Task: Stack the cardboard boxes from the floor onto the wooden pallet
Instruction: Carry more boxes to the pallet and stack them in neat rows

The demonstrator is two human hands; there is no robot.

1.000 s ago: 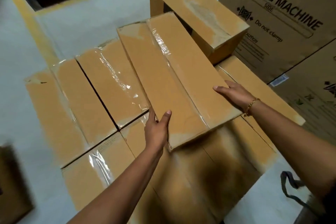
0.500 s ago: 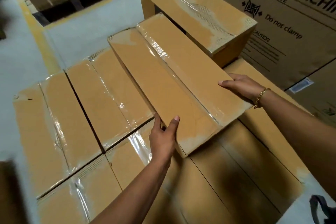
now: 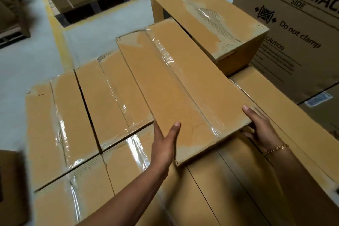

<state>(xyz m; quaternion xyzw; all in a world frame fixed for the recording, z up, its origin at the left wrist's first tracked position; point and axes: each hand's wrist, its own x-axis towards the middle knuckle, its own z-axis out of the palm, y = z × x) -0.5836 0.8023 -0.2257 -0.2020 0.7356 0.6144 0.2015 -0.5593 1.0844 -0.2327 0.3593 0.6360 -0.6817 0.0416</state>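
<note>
Seating long flat tan cardboard box on taped cardboard stack.
Long axis runs up-frame; left hand and right hand fingers clamp near corners.

Bare forearms, gold chain bracelet on right wrist

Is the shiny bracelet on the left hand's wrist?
No, the gold bracelet is on the wrist of the right hand, which grips the cardboard box.
</note>
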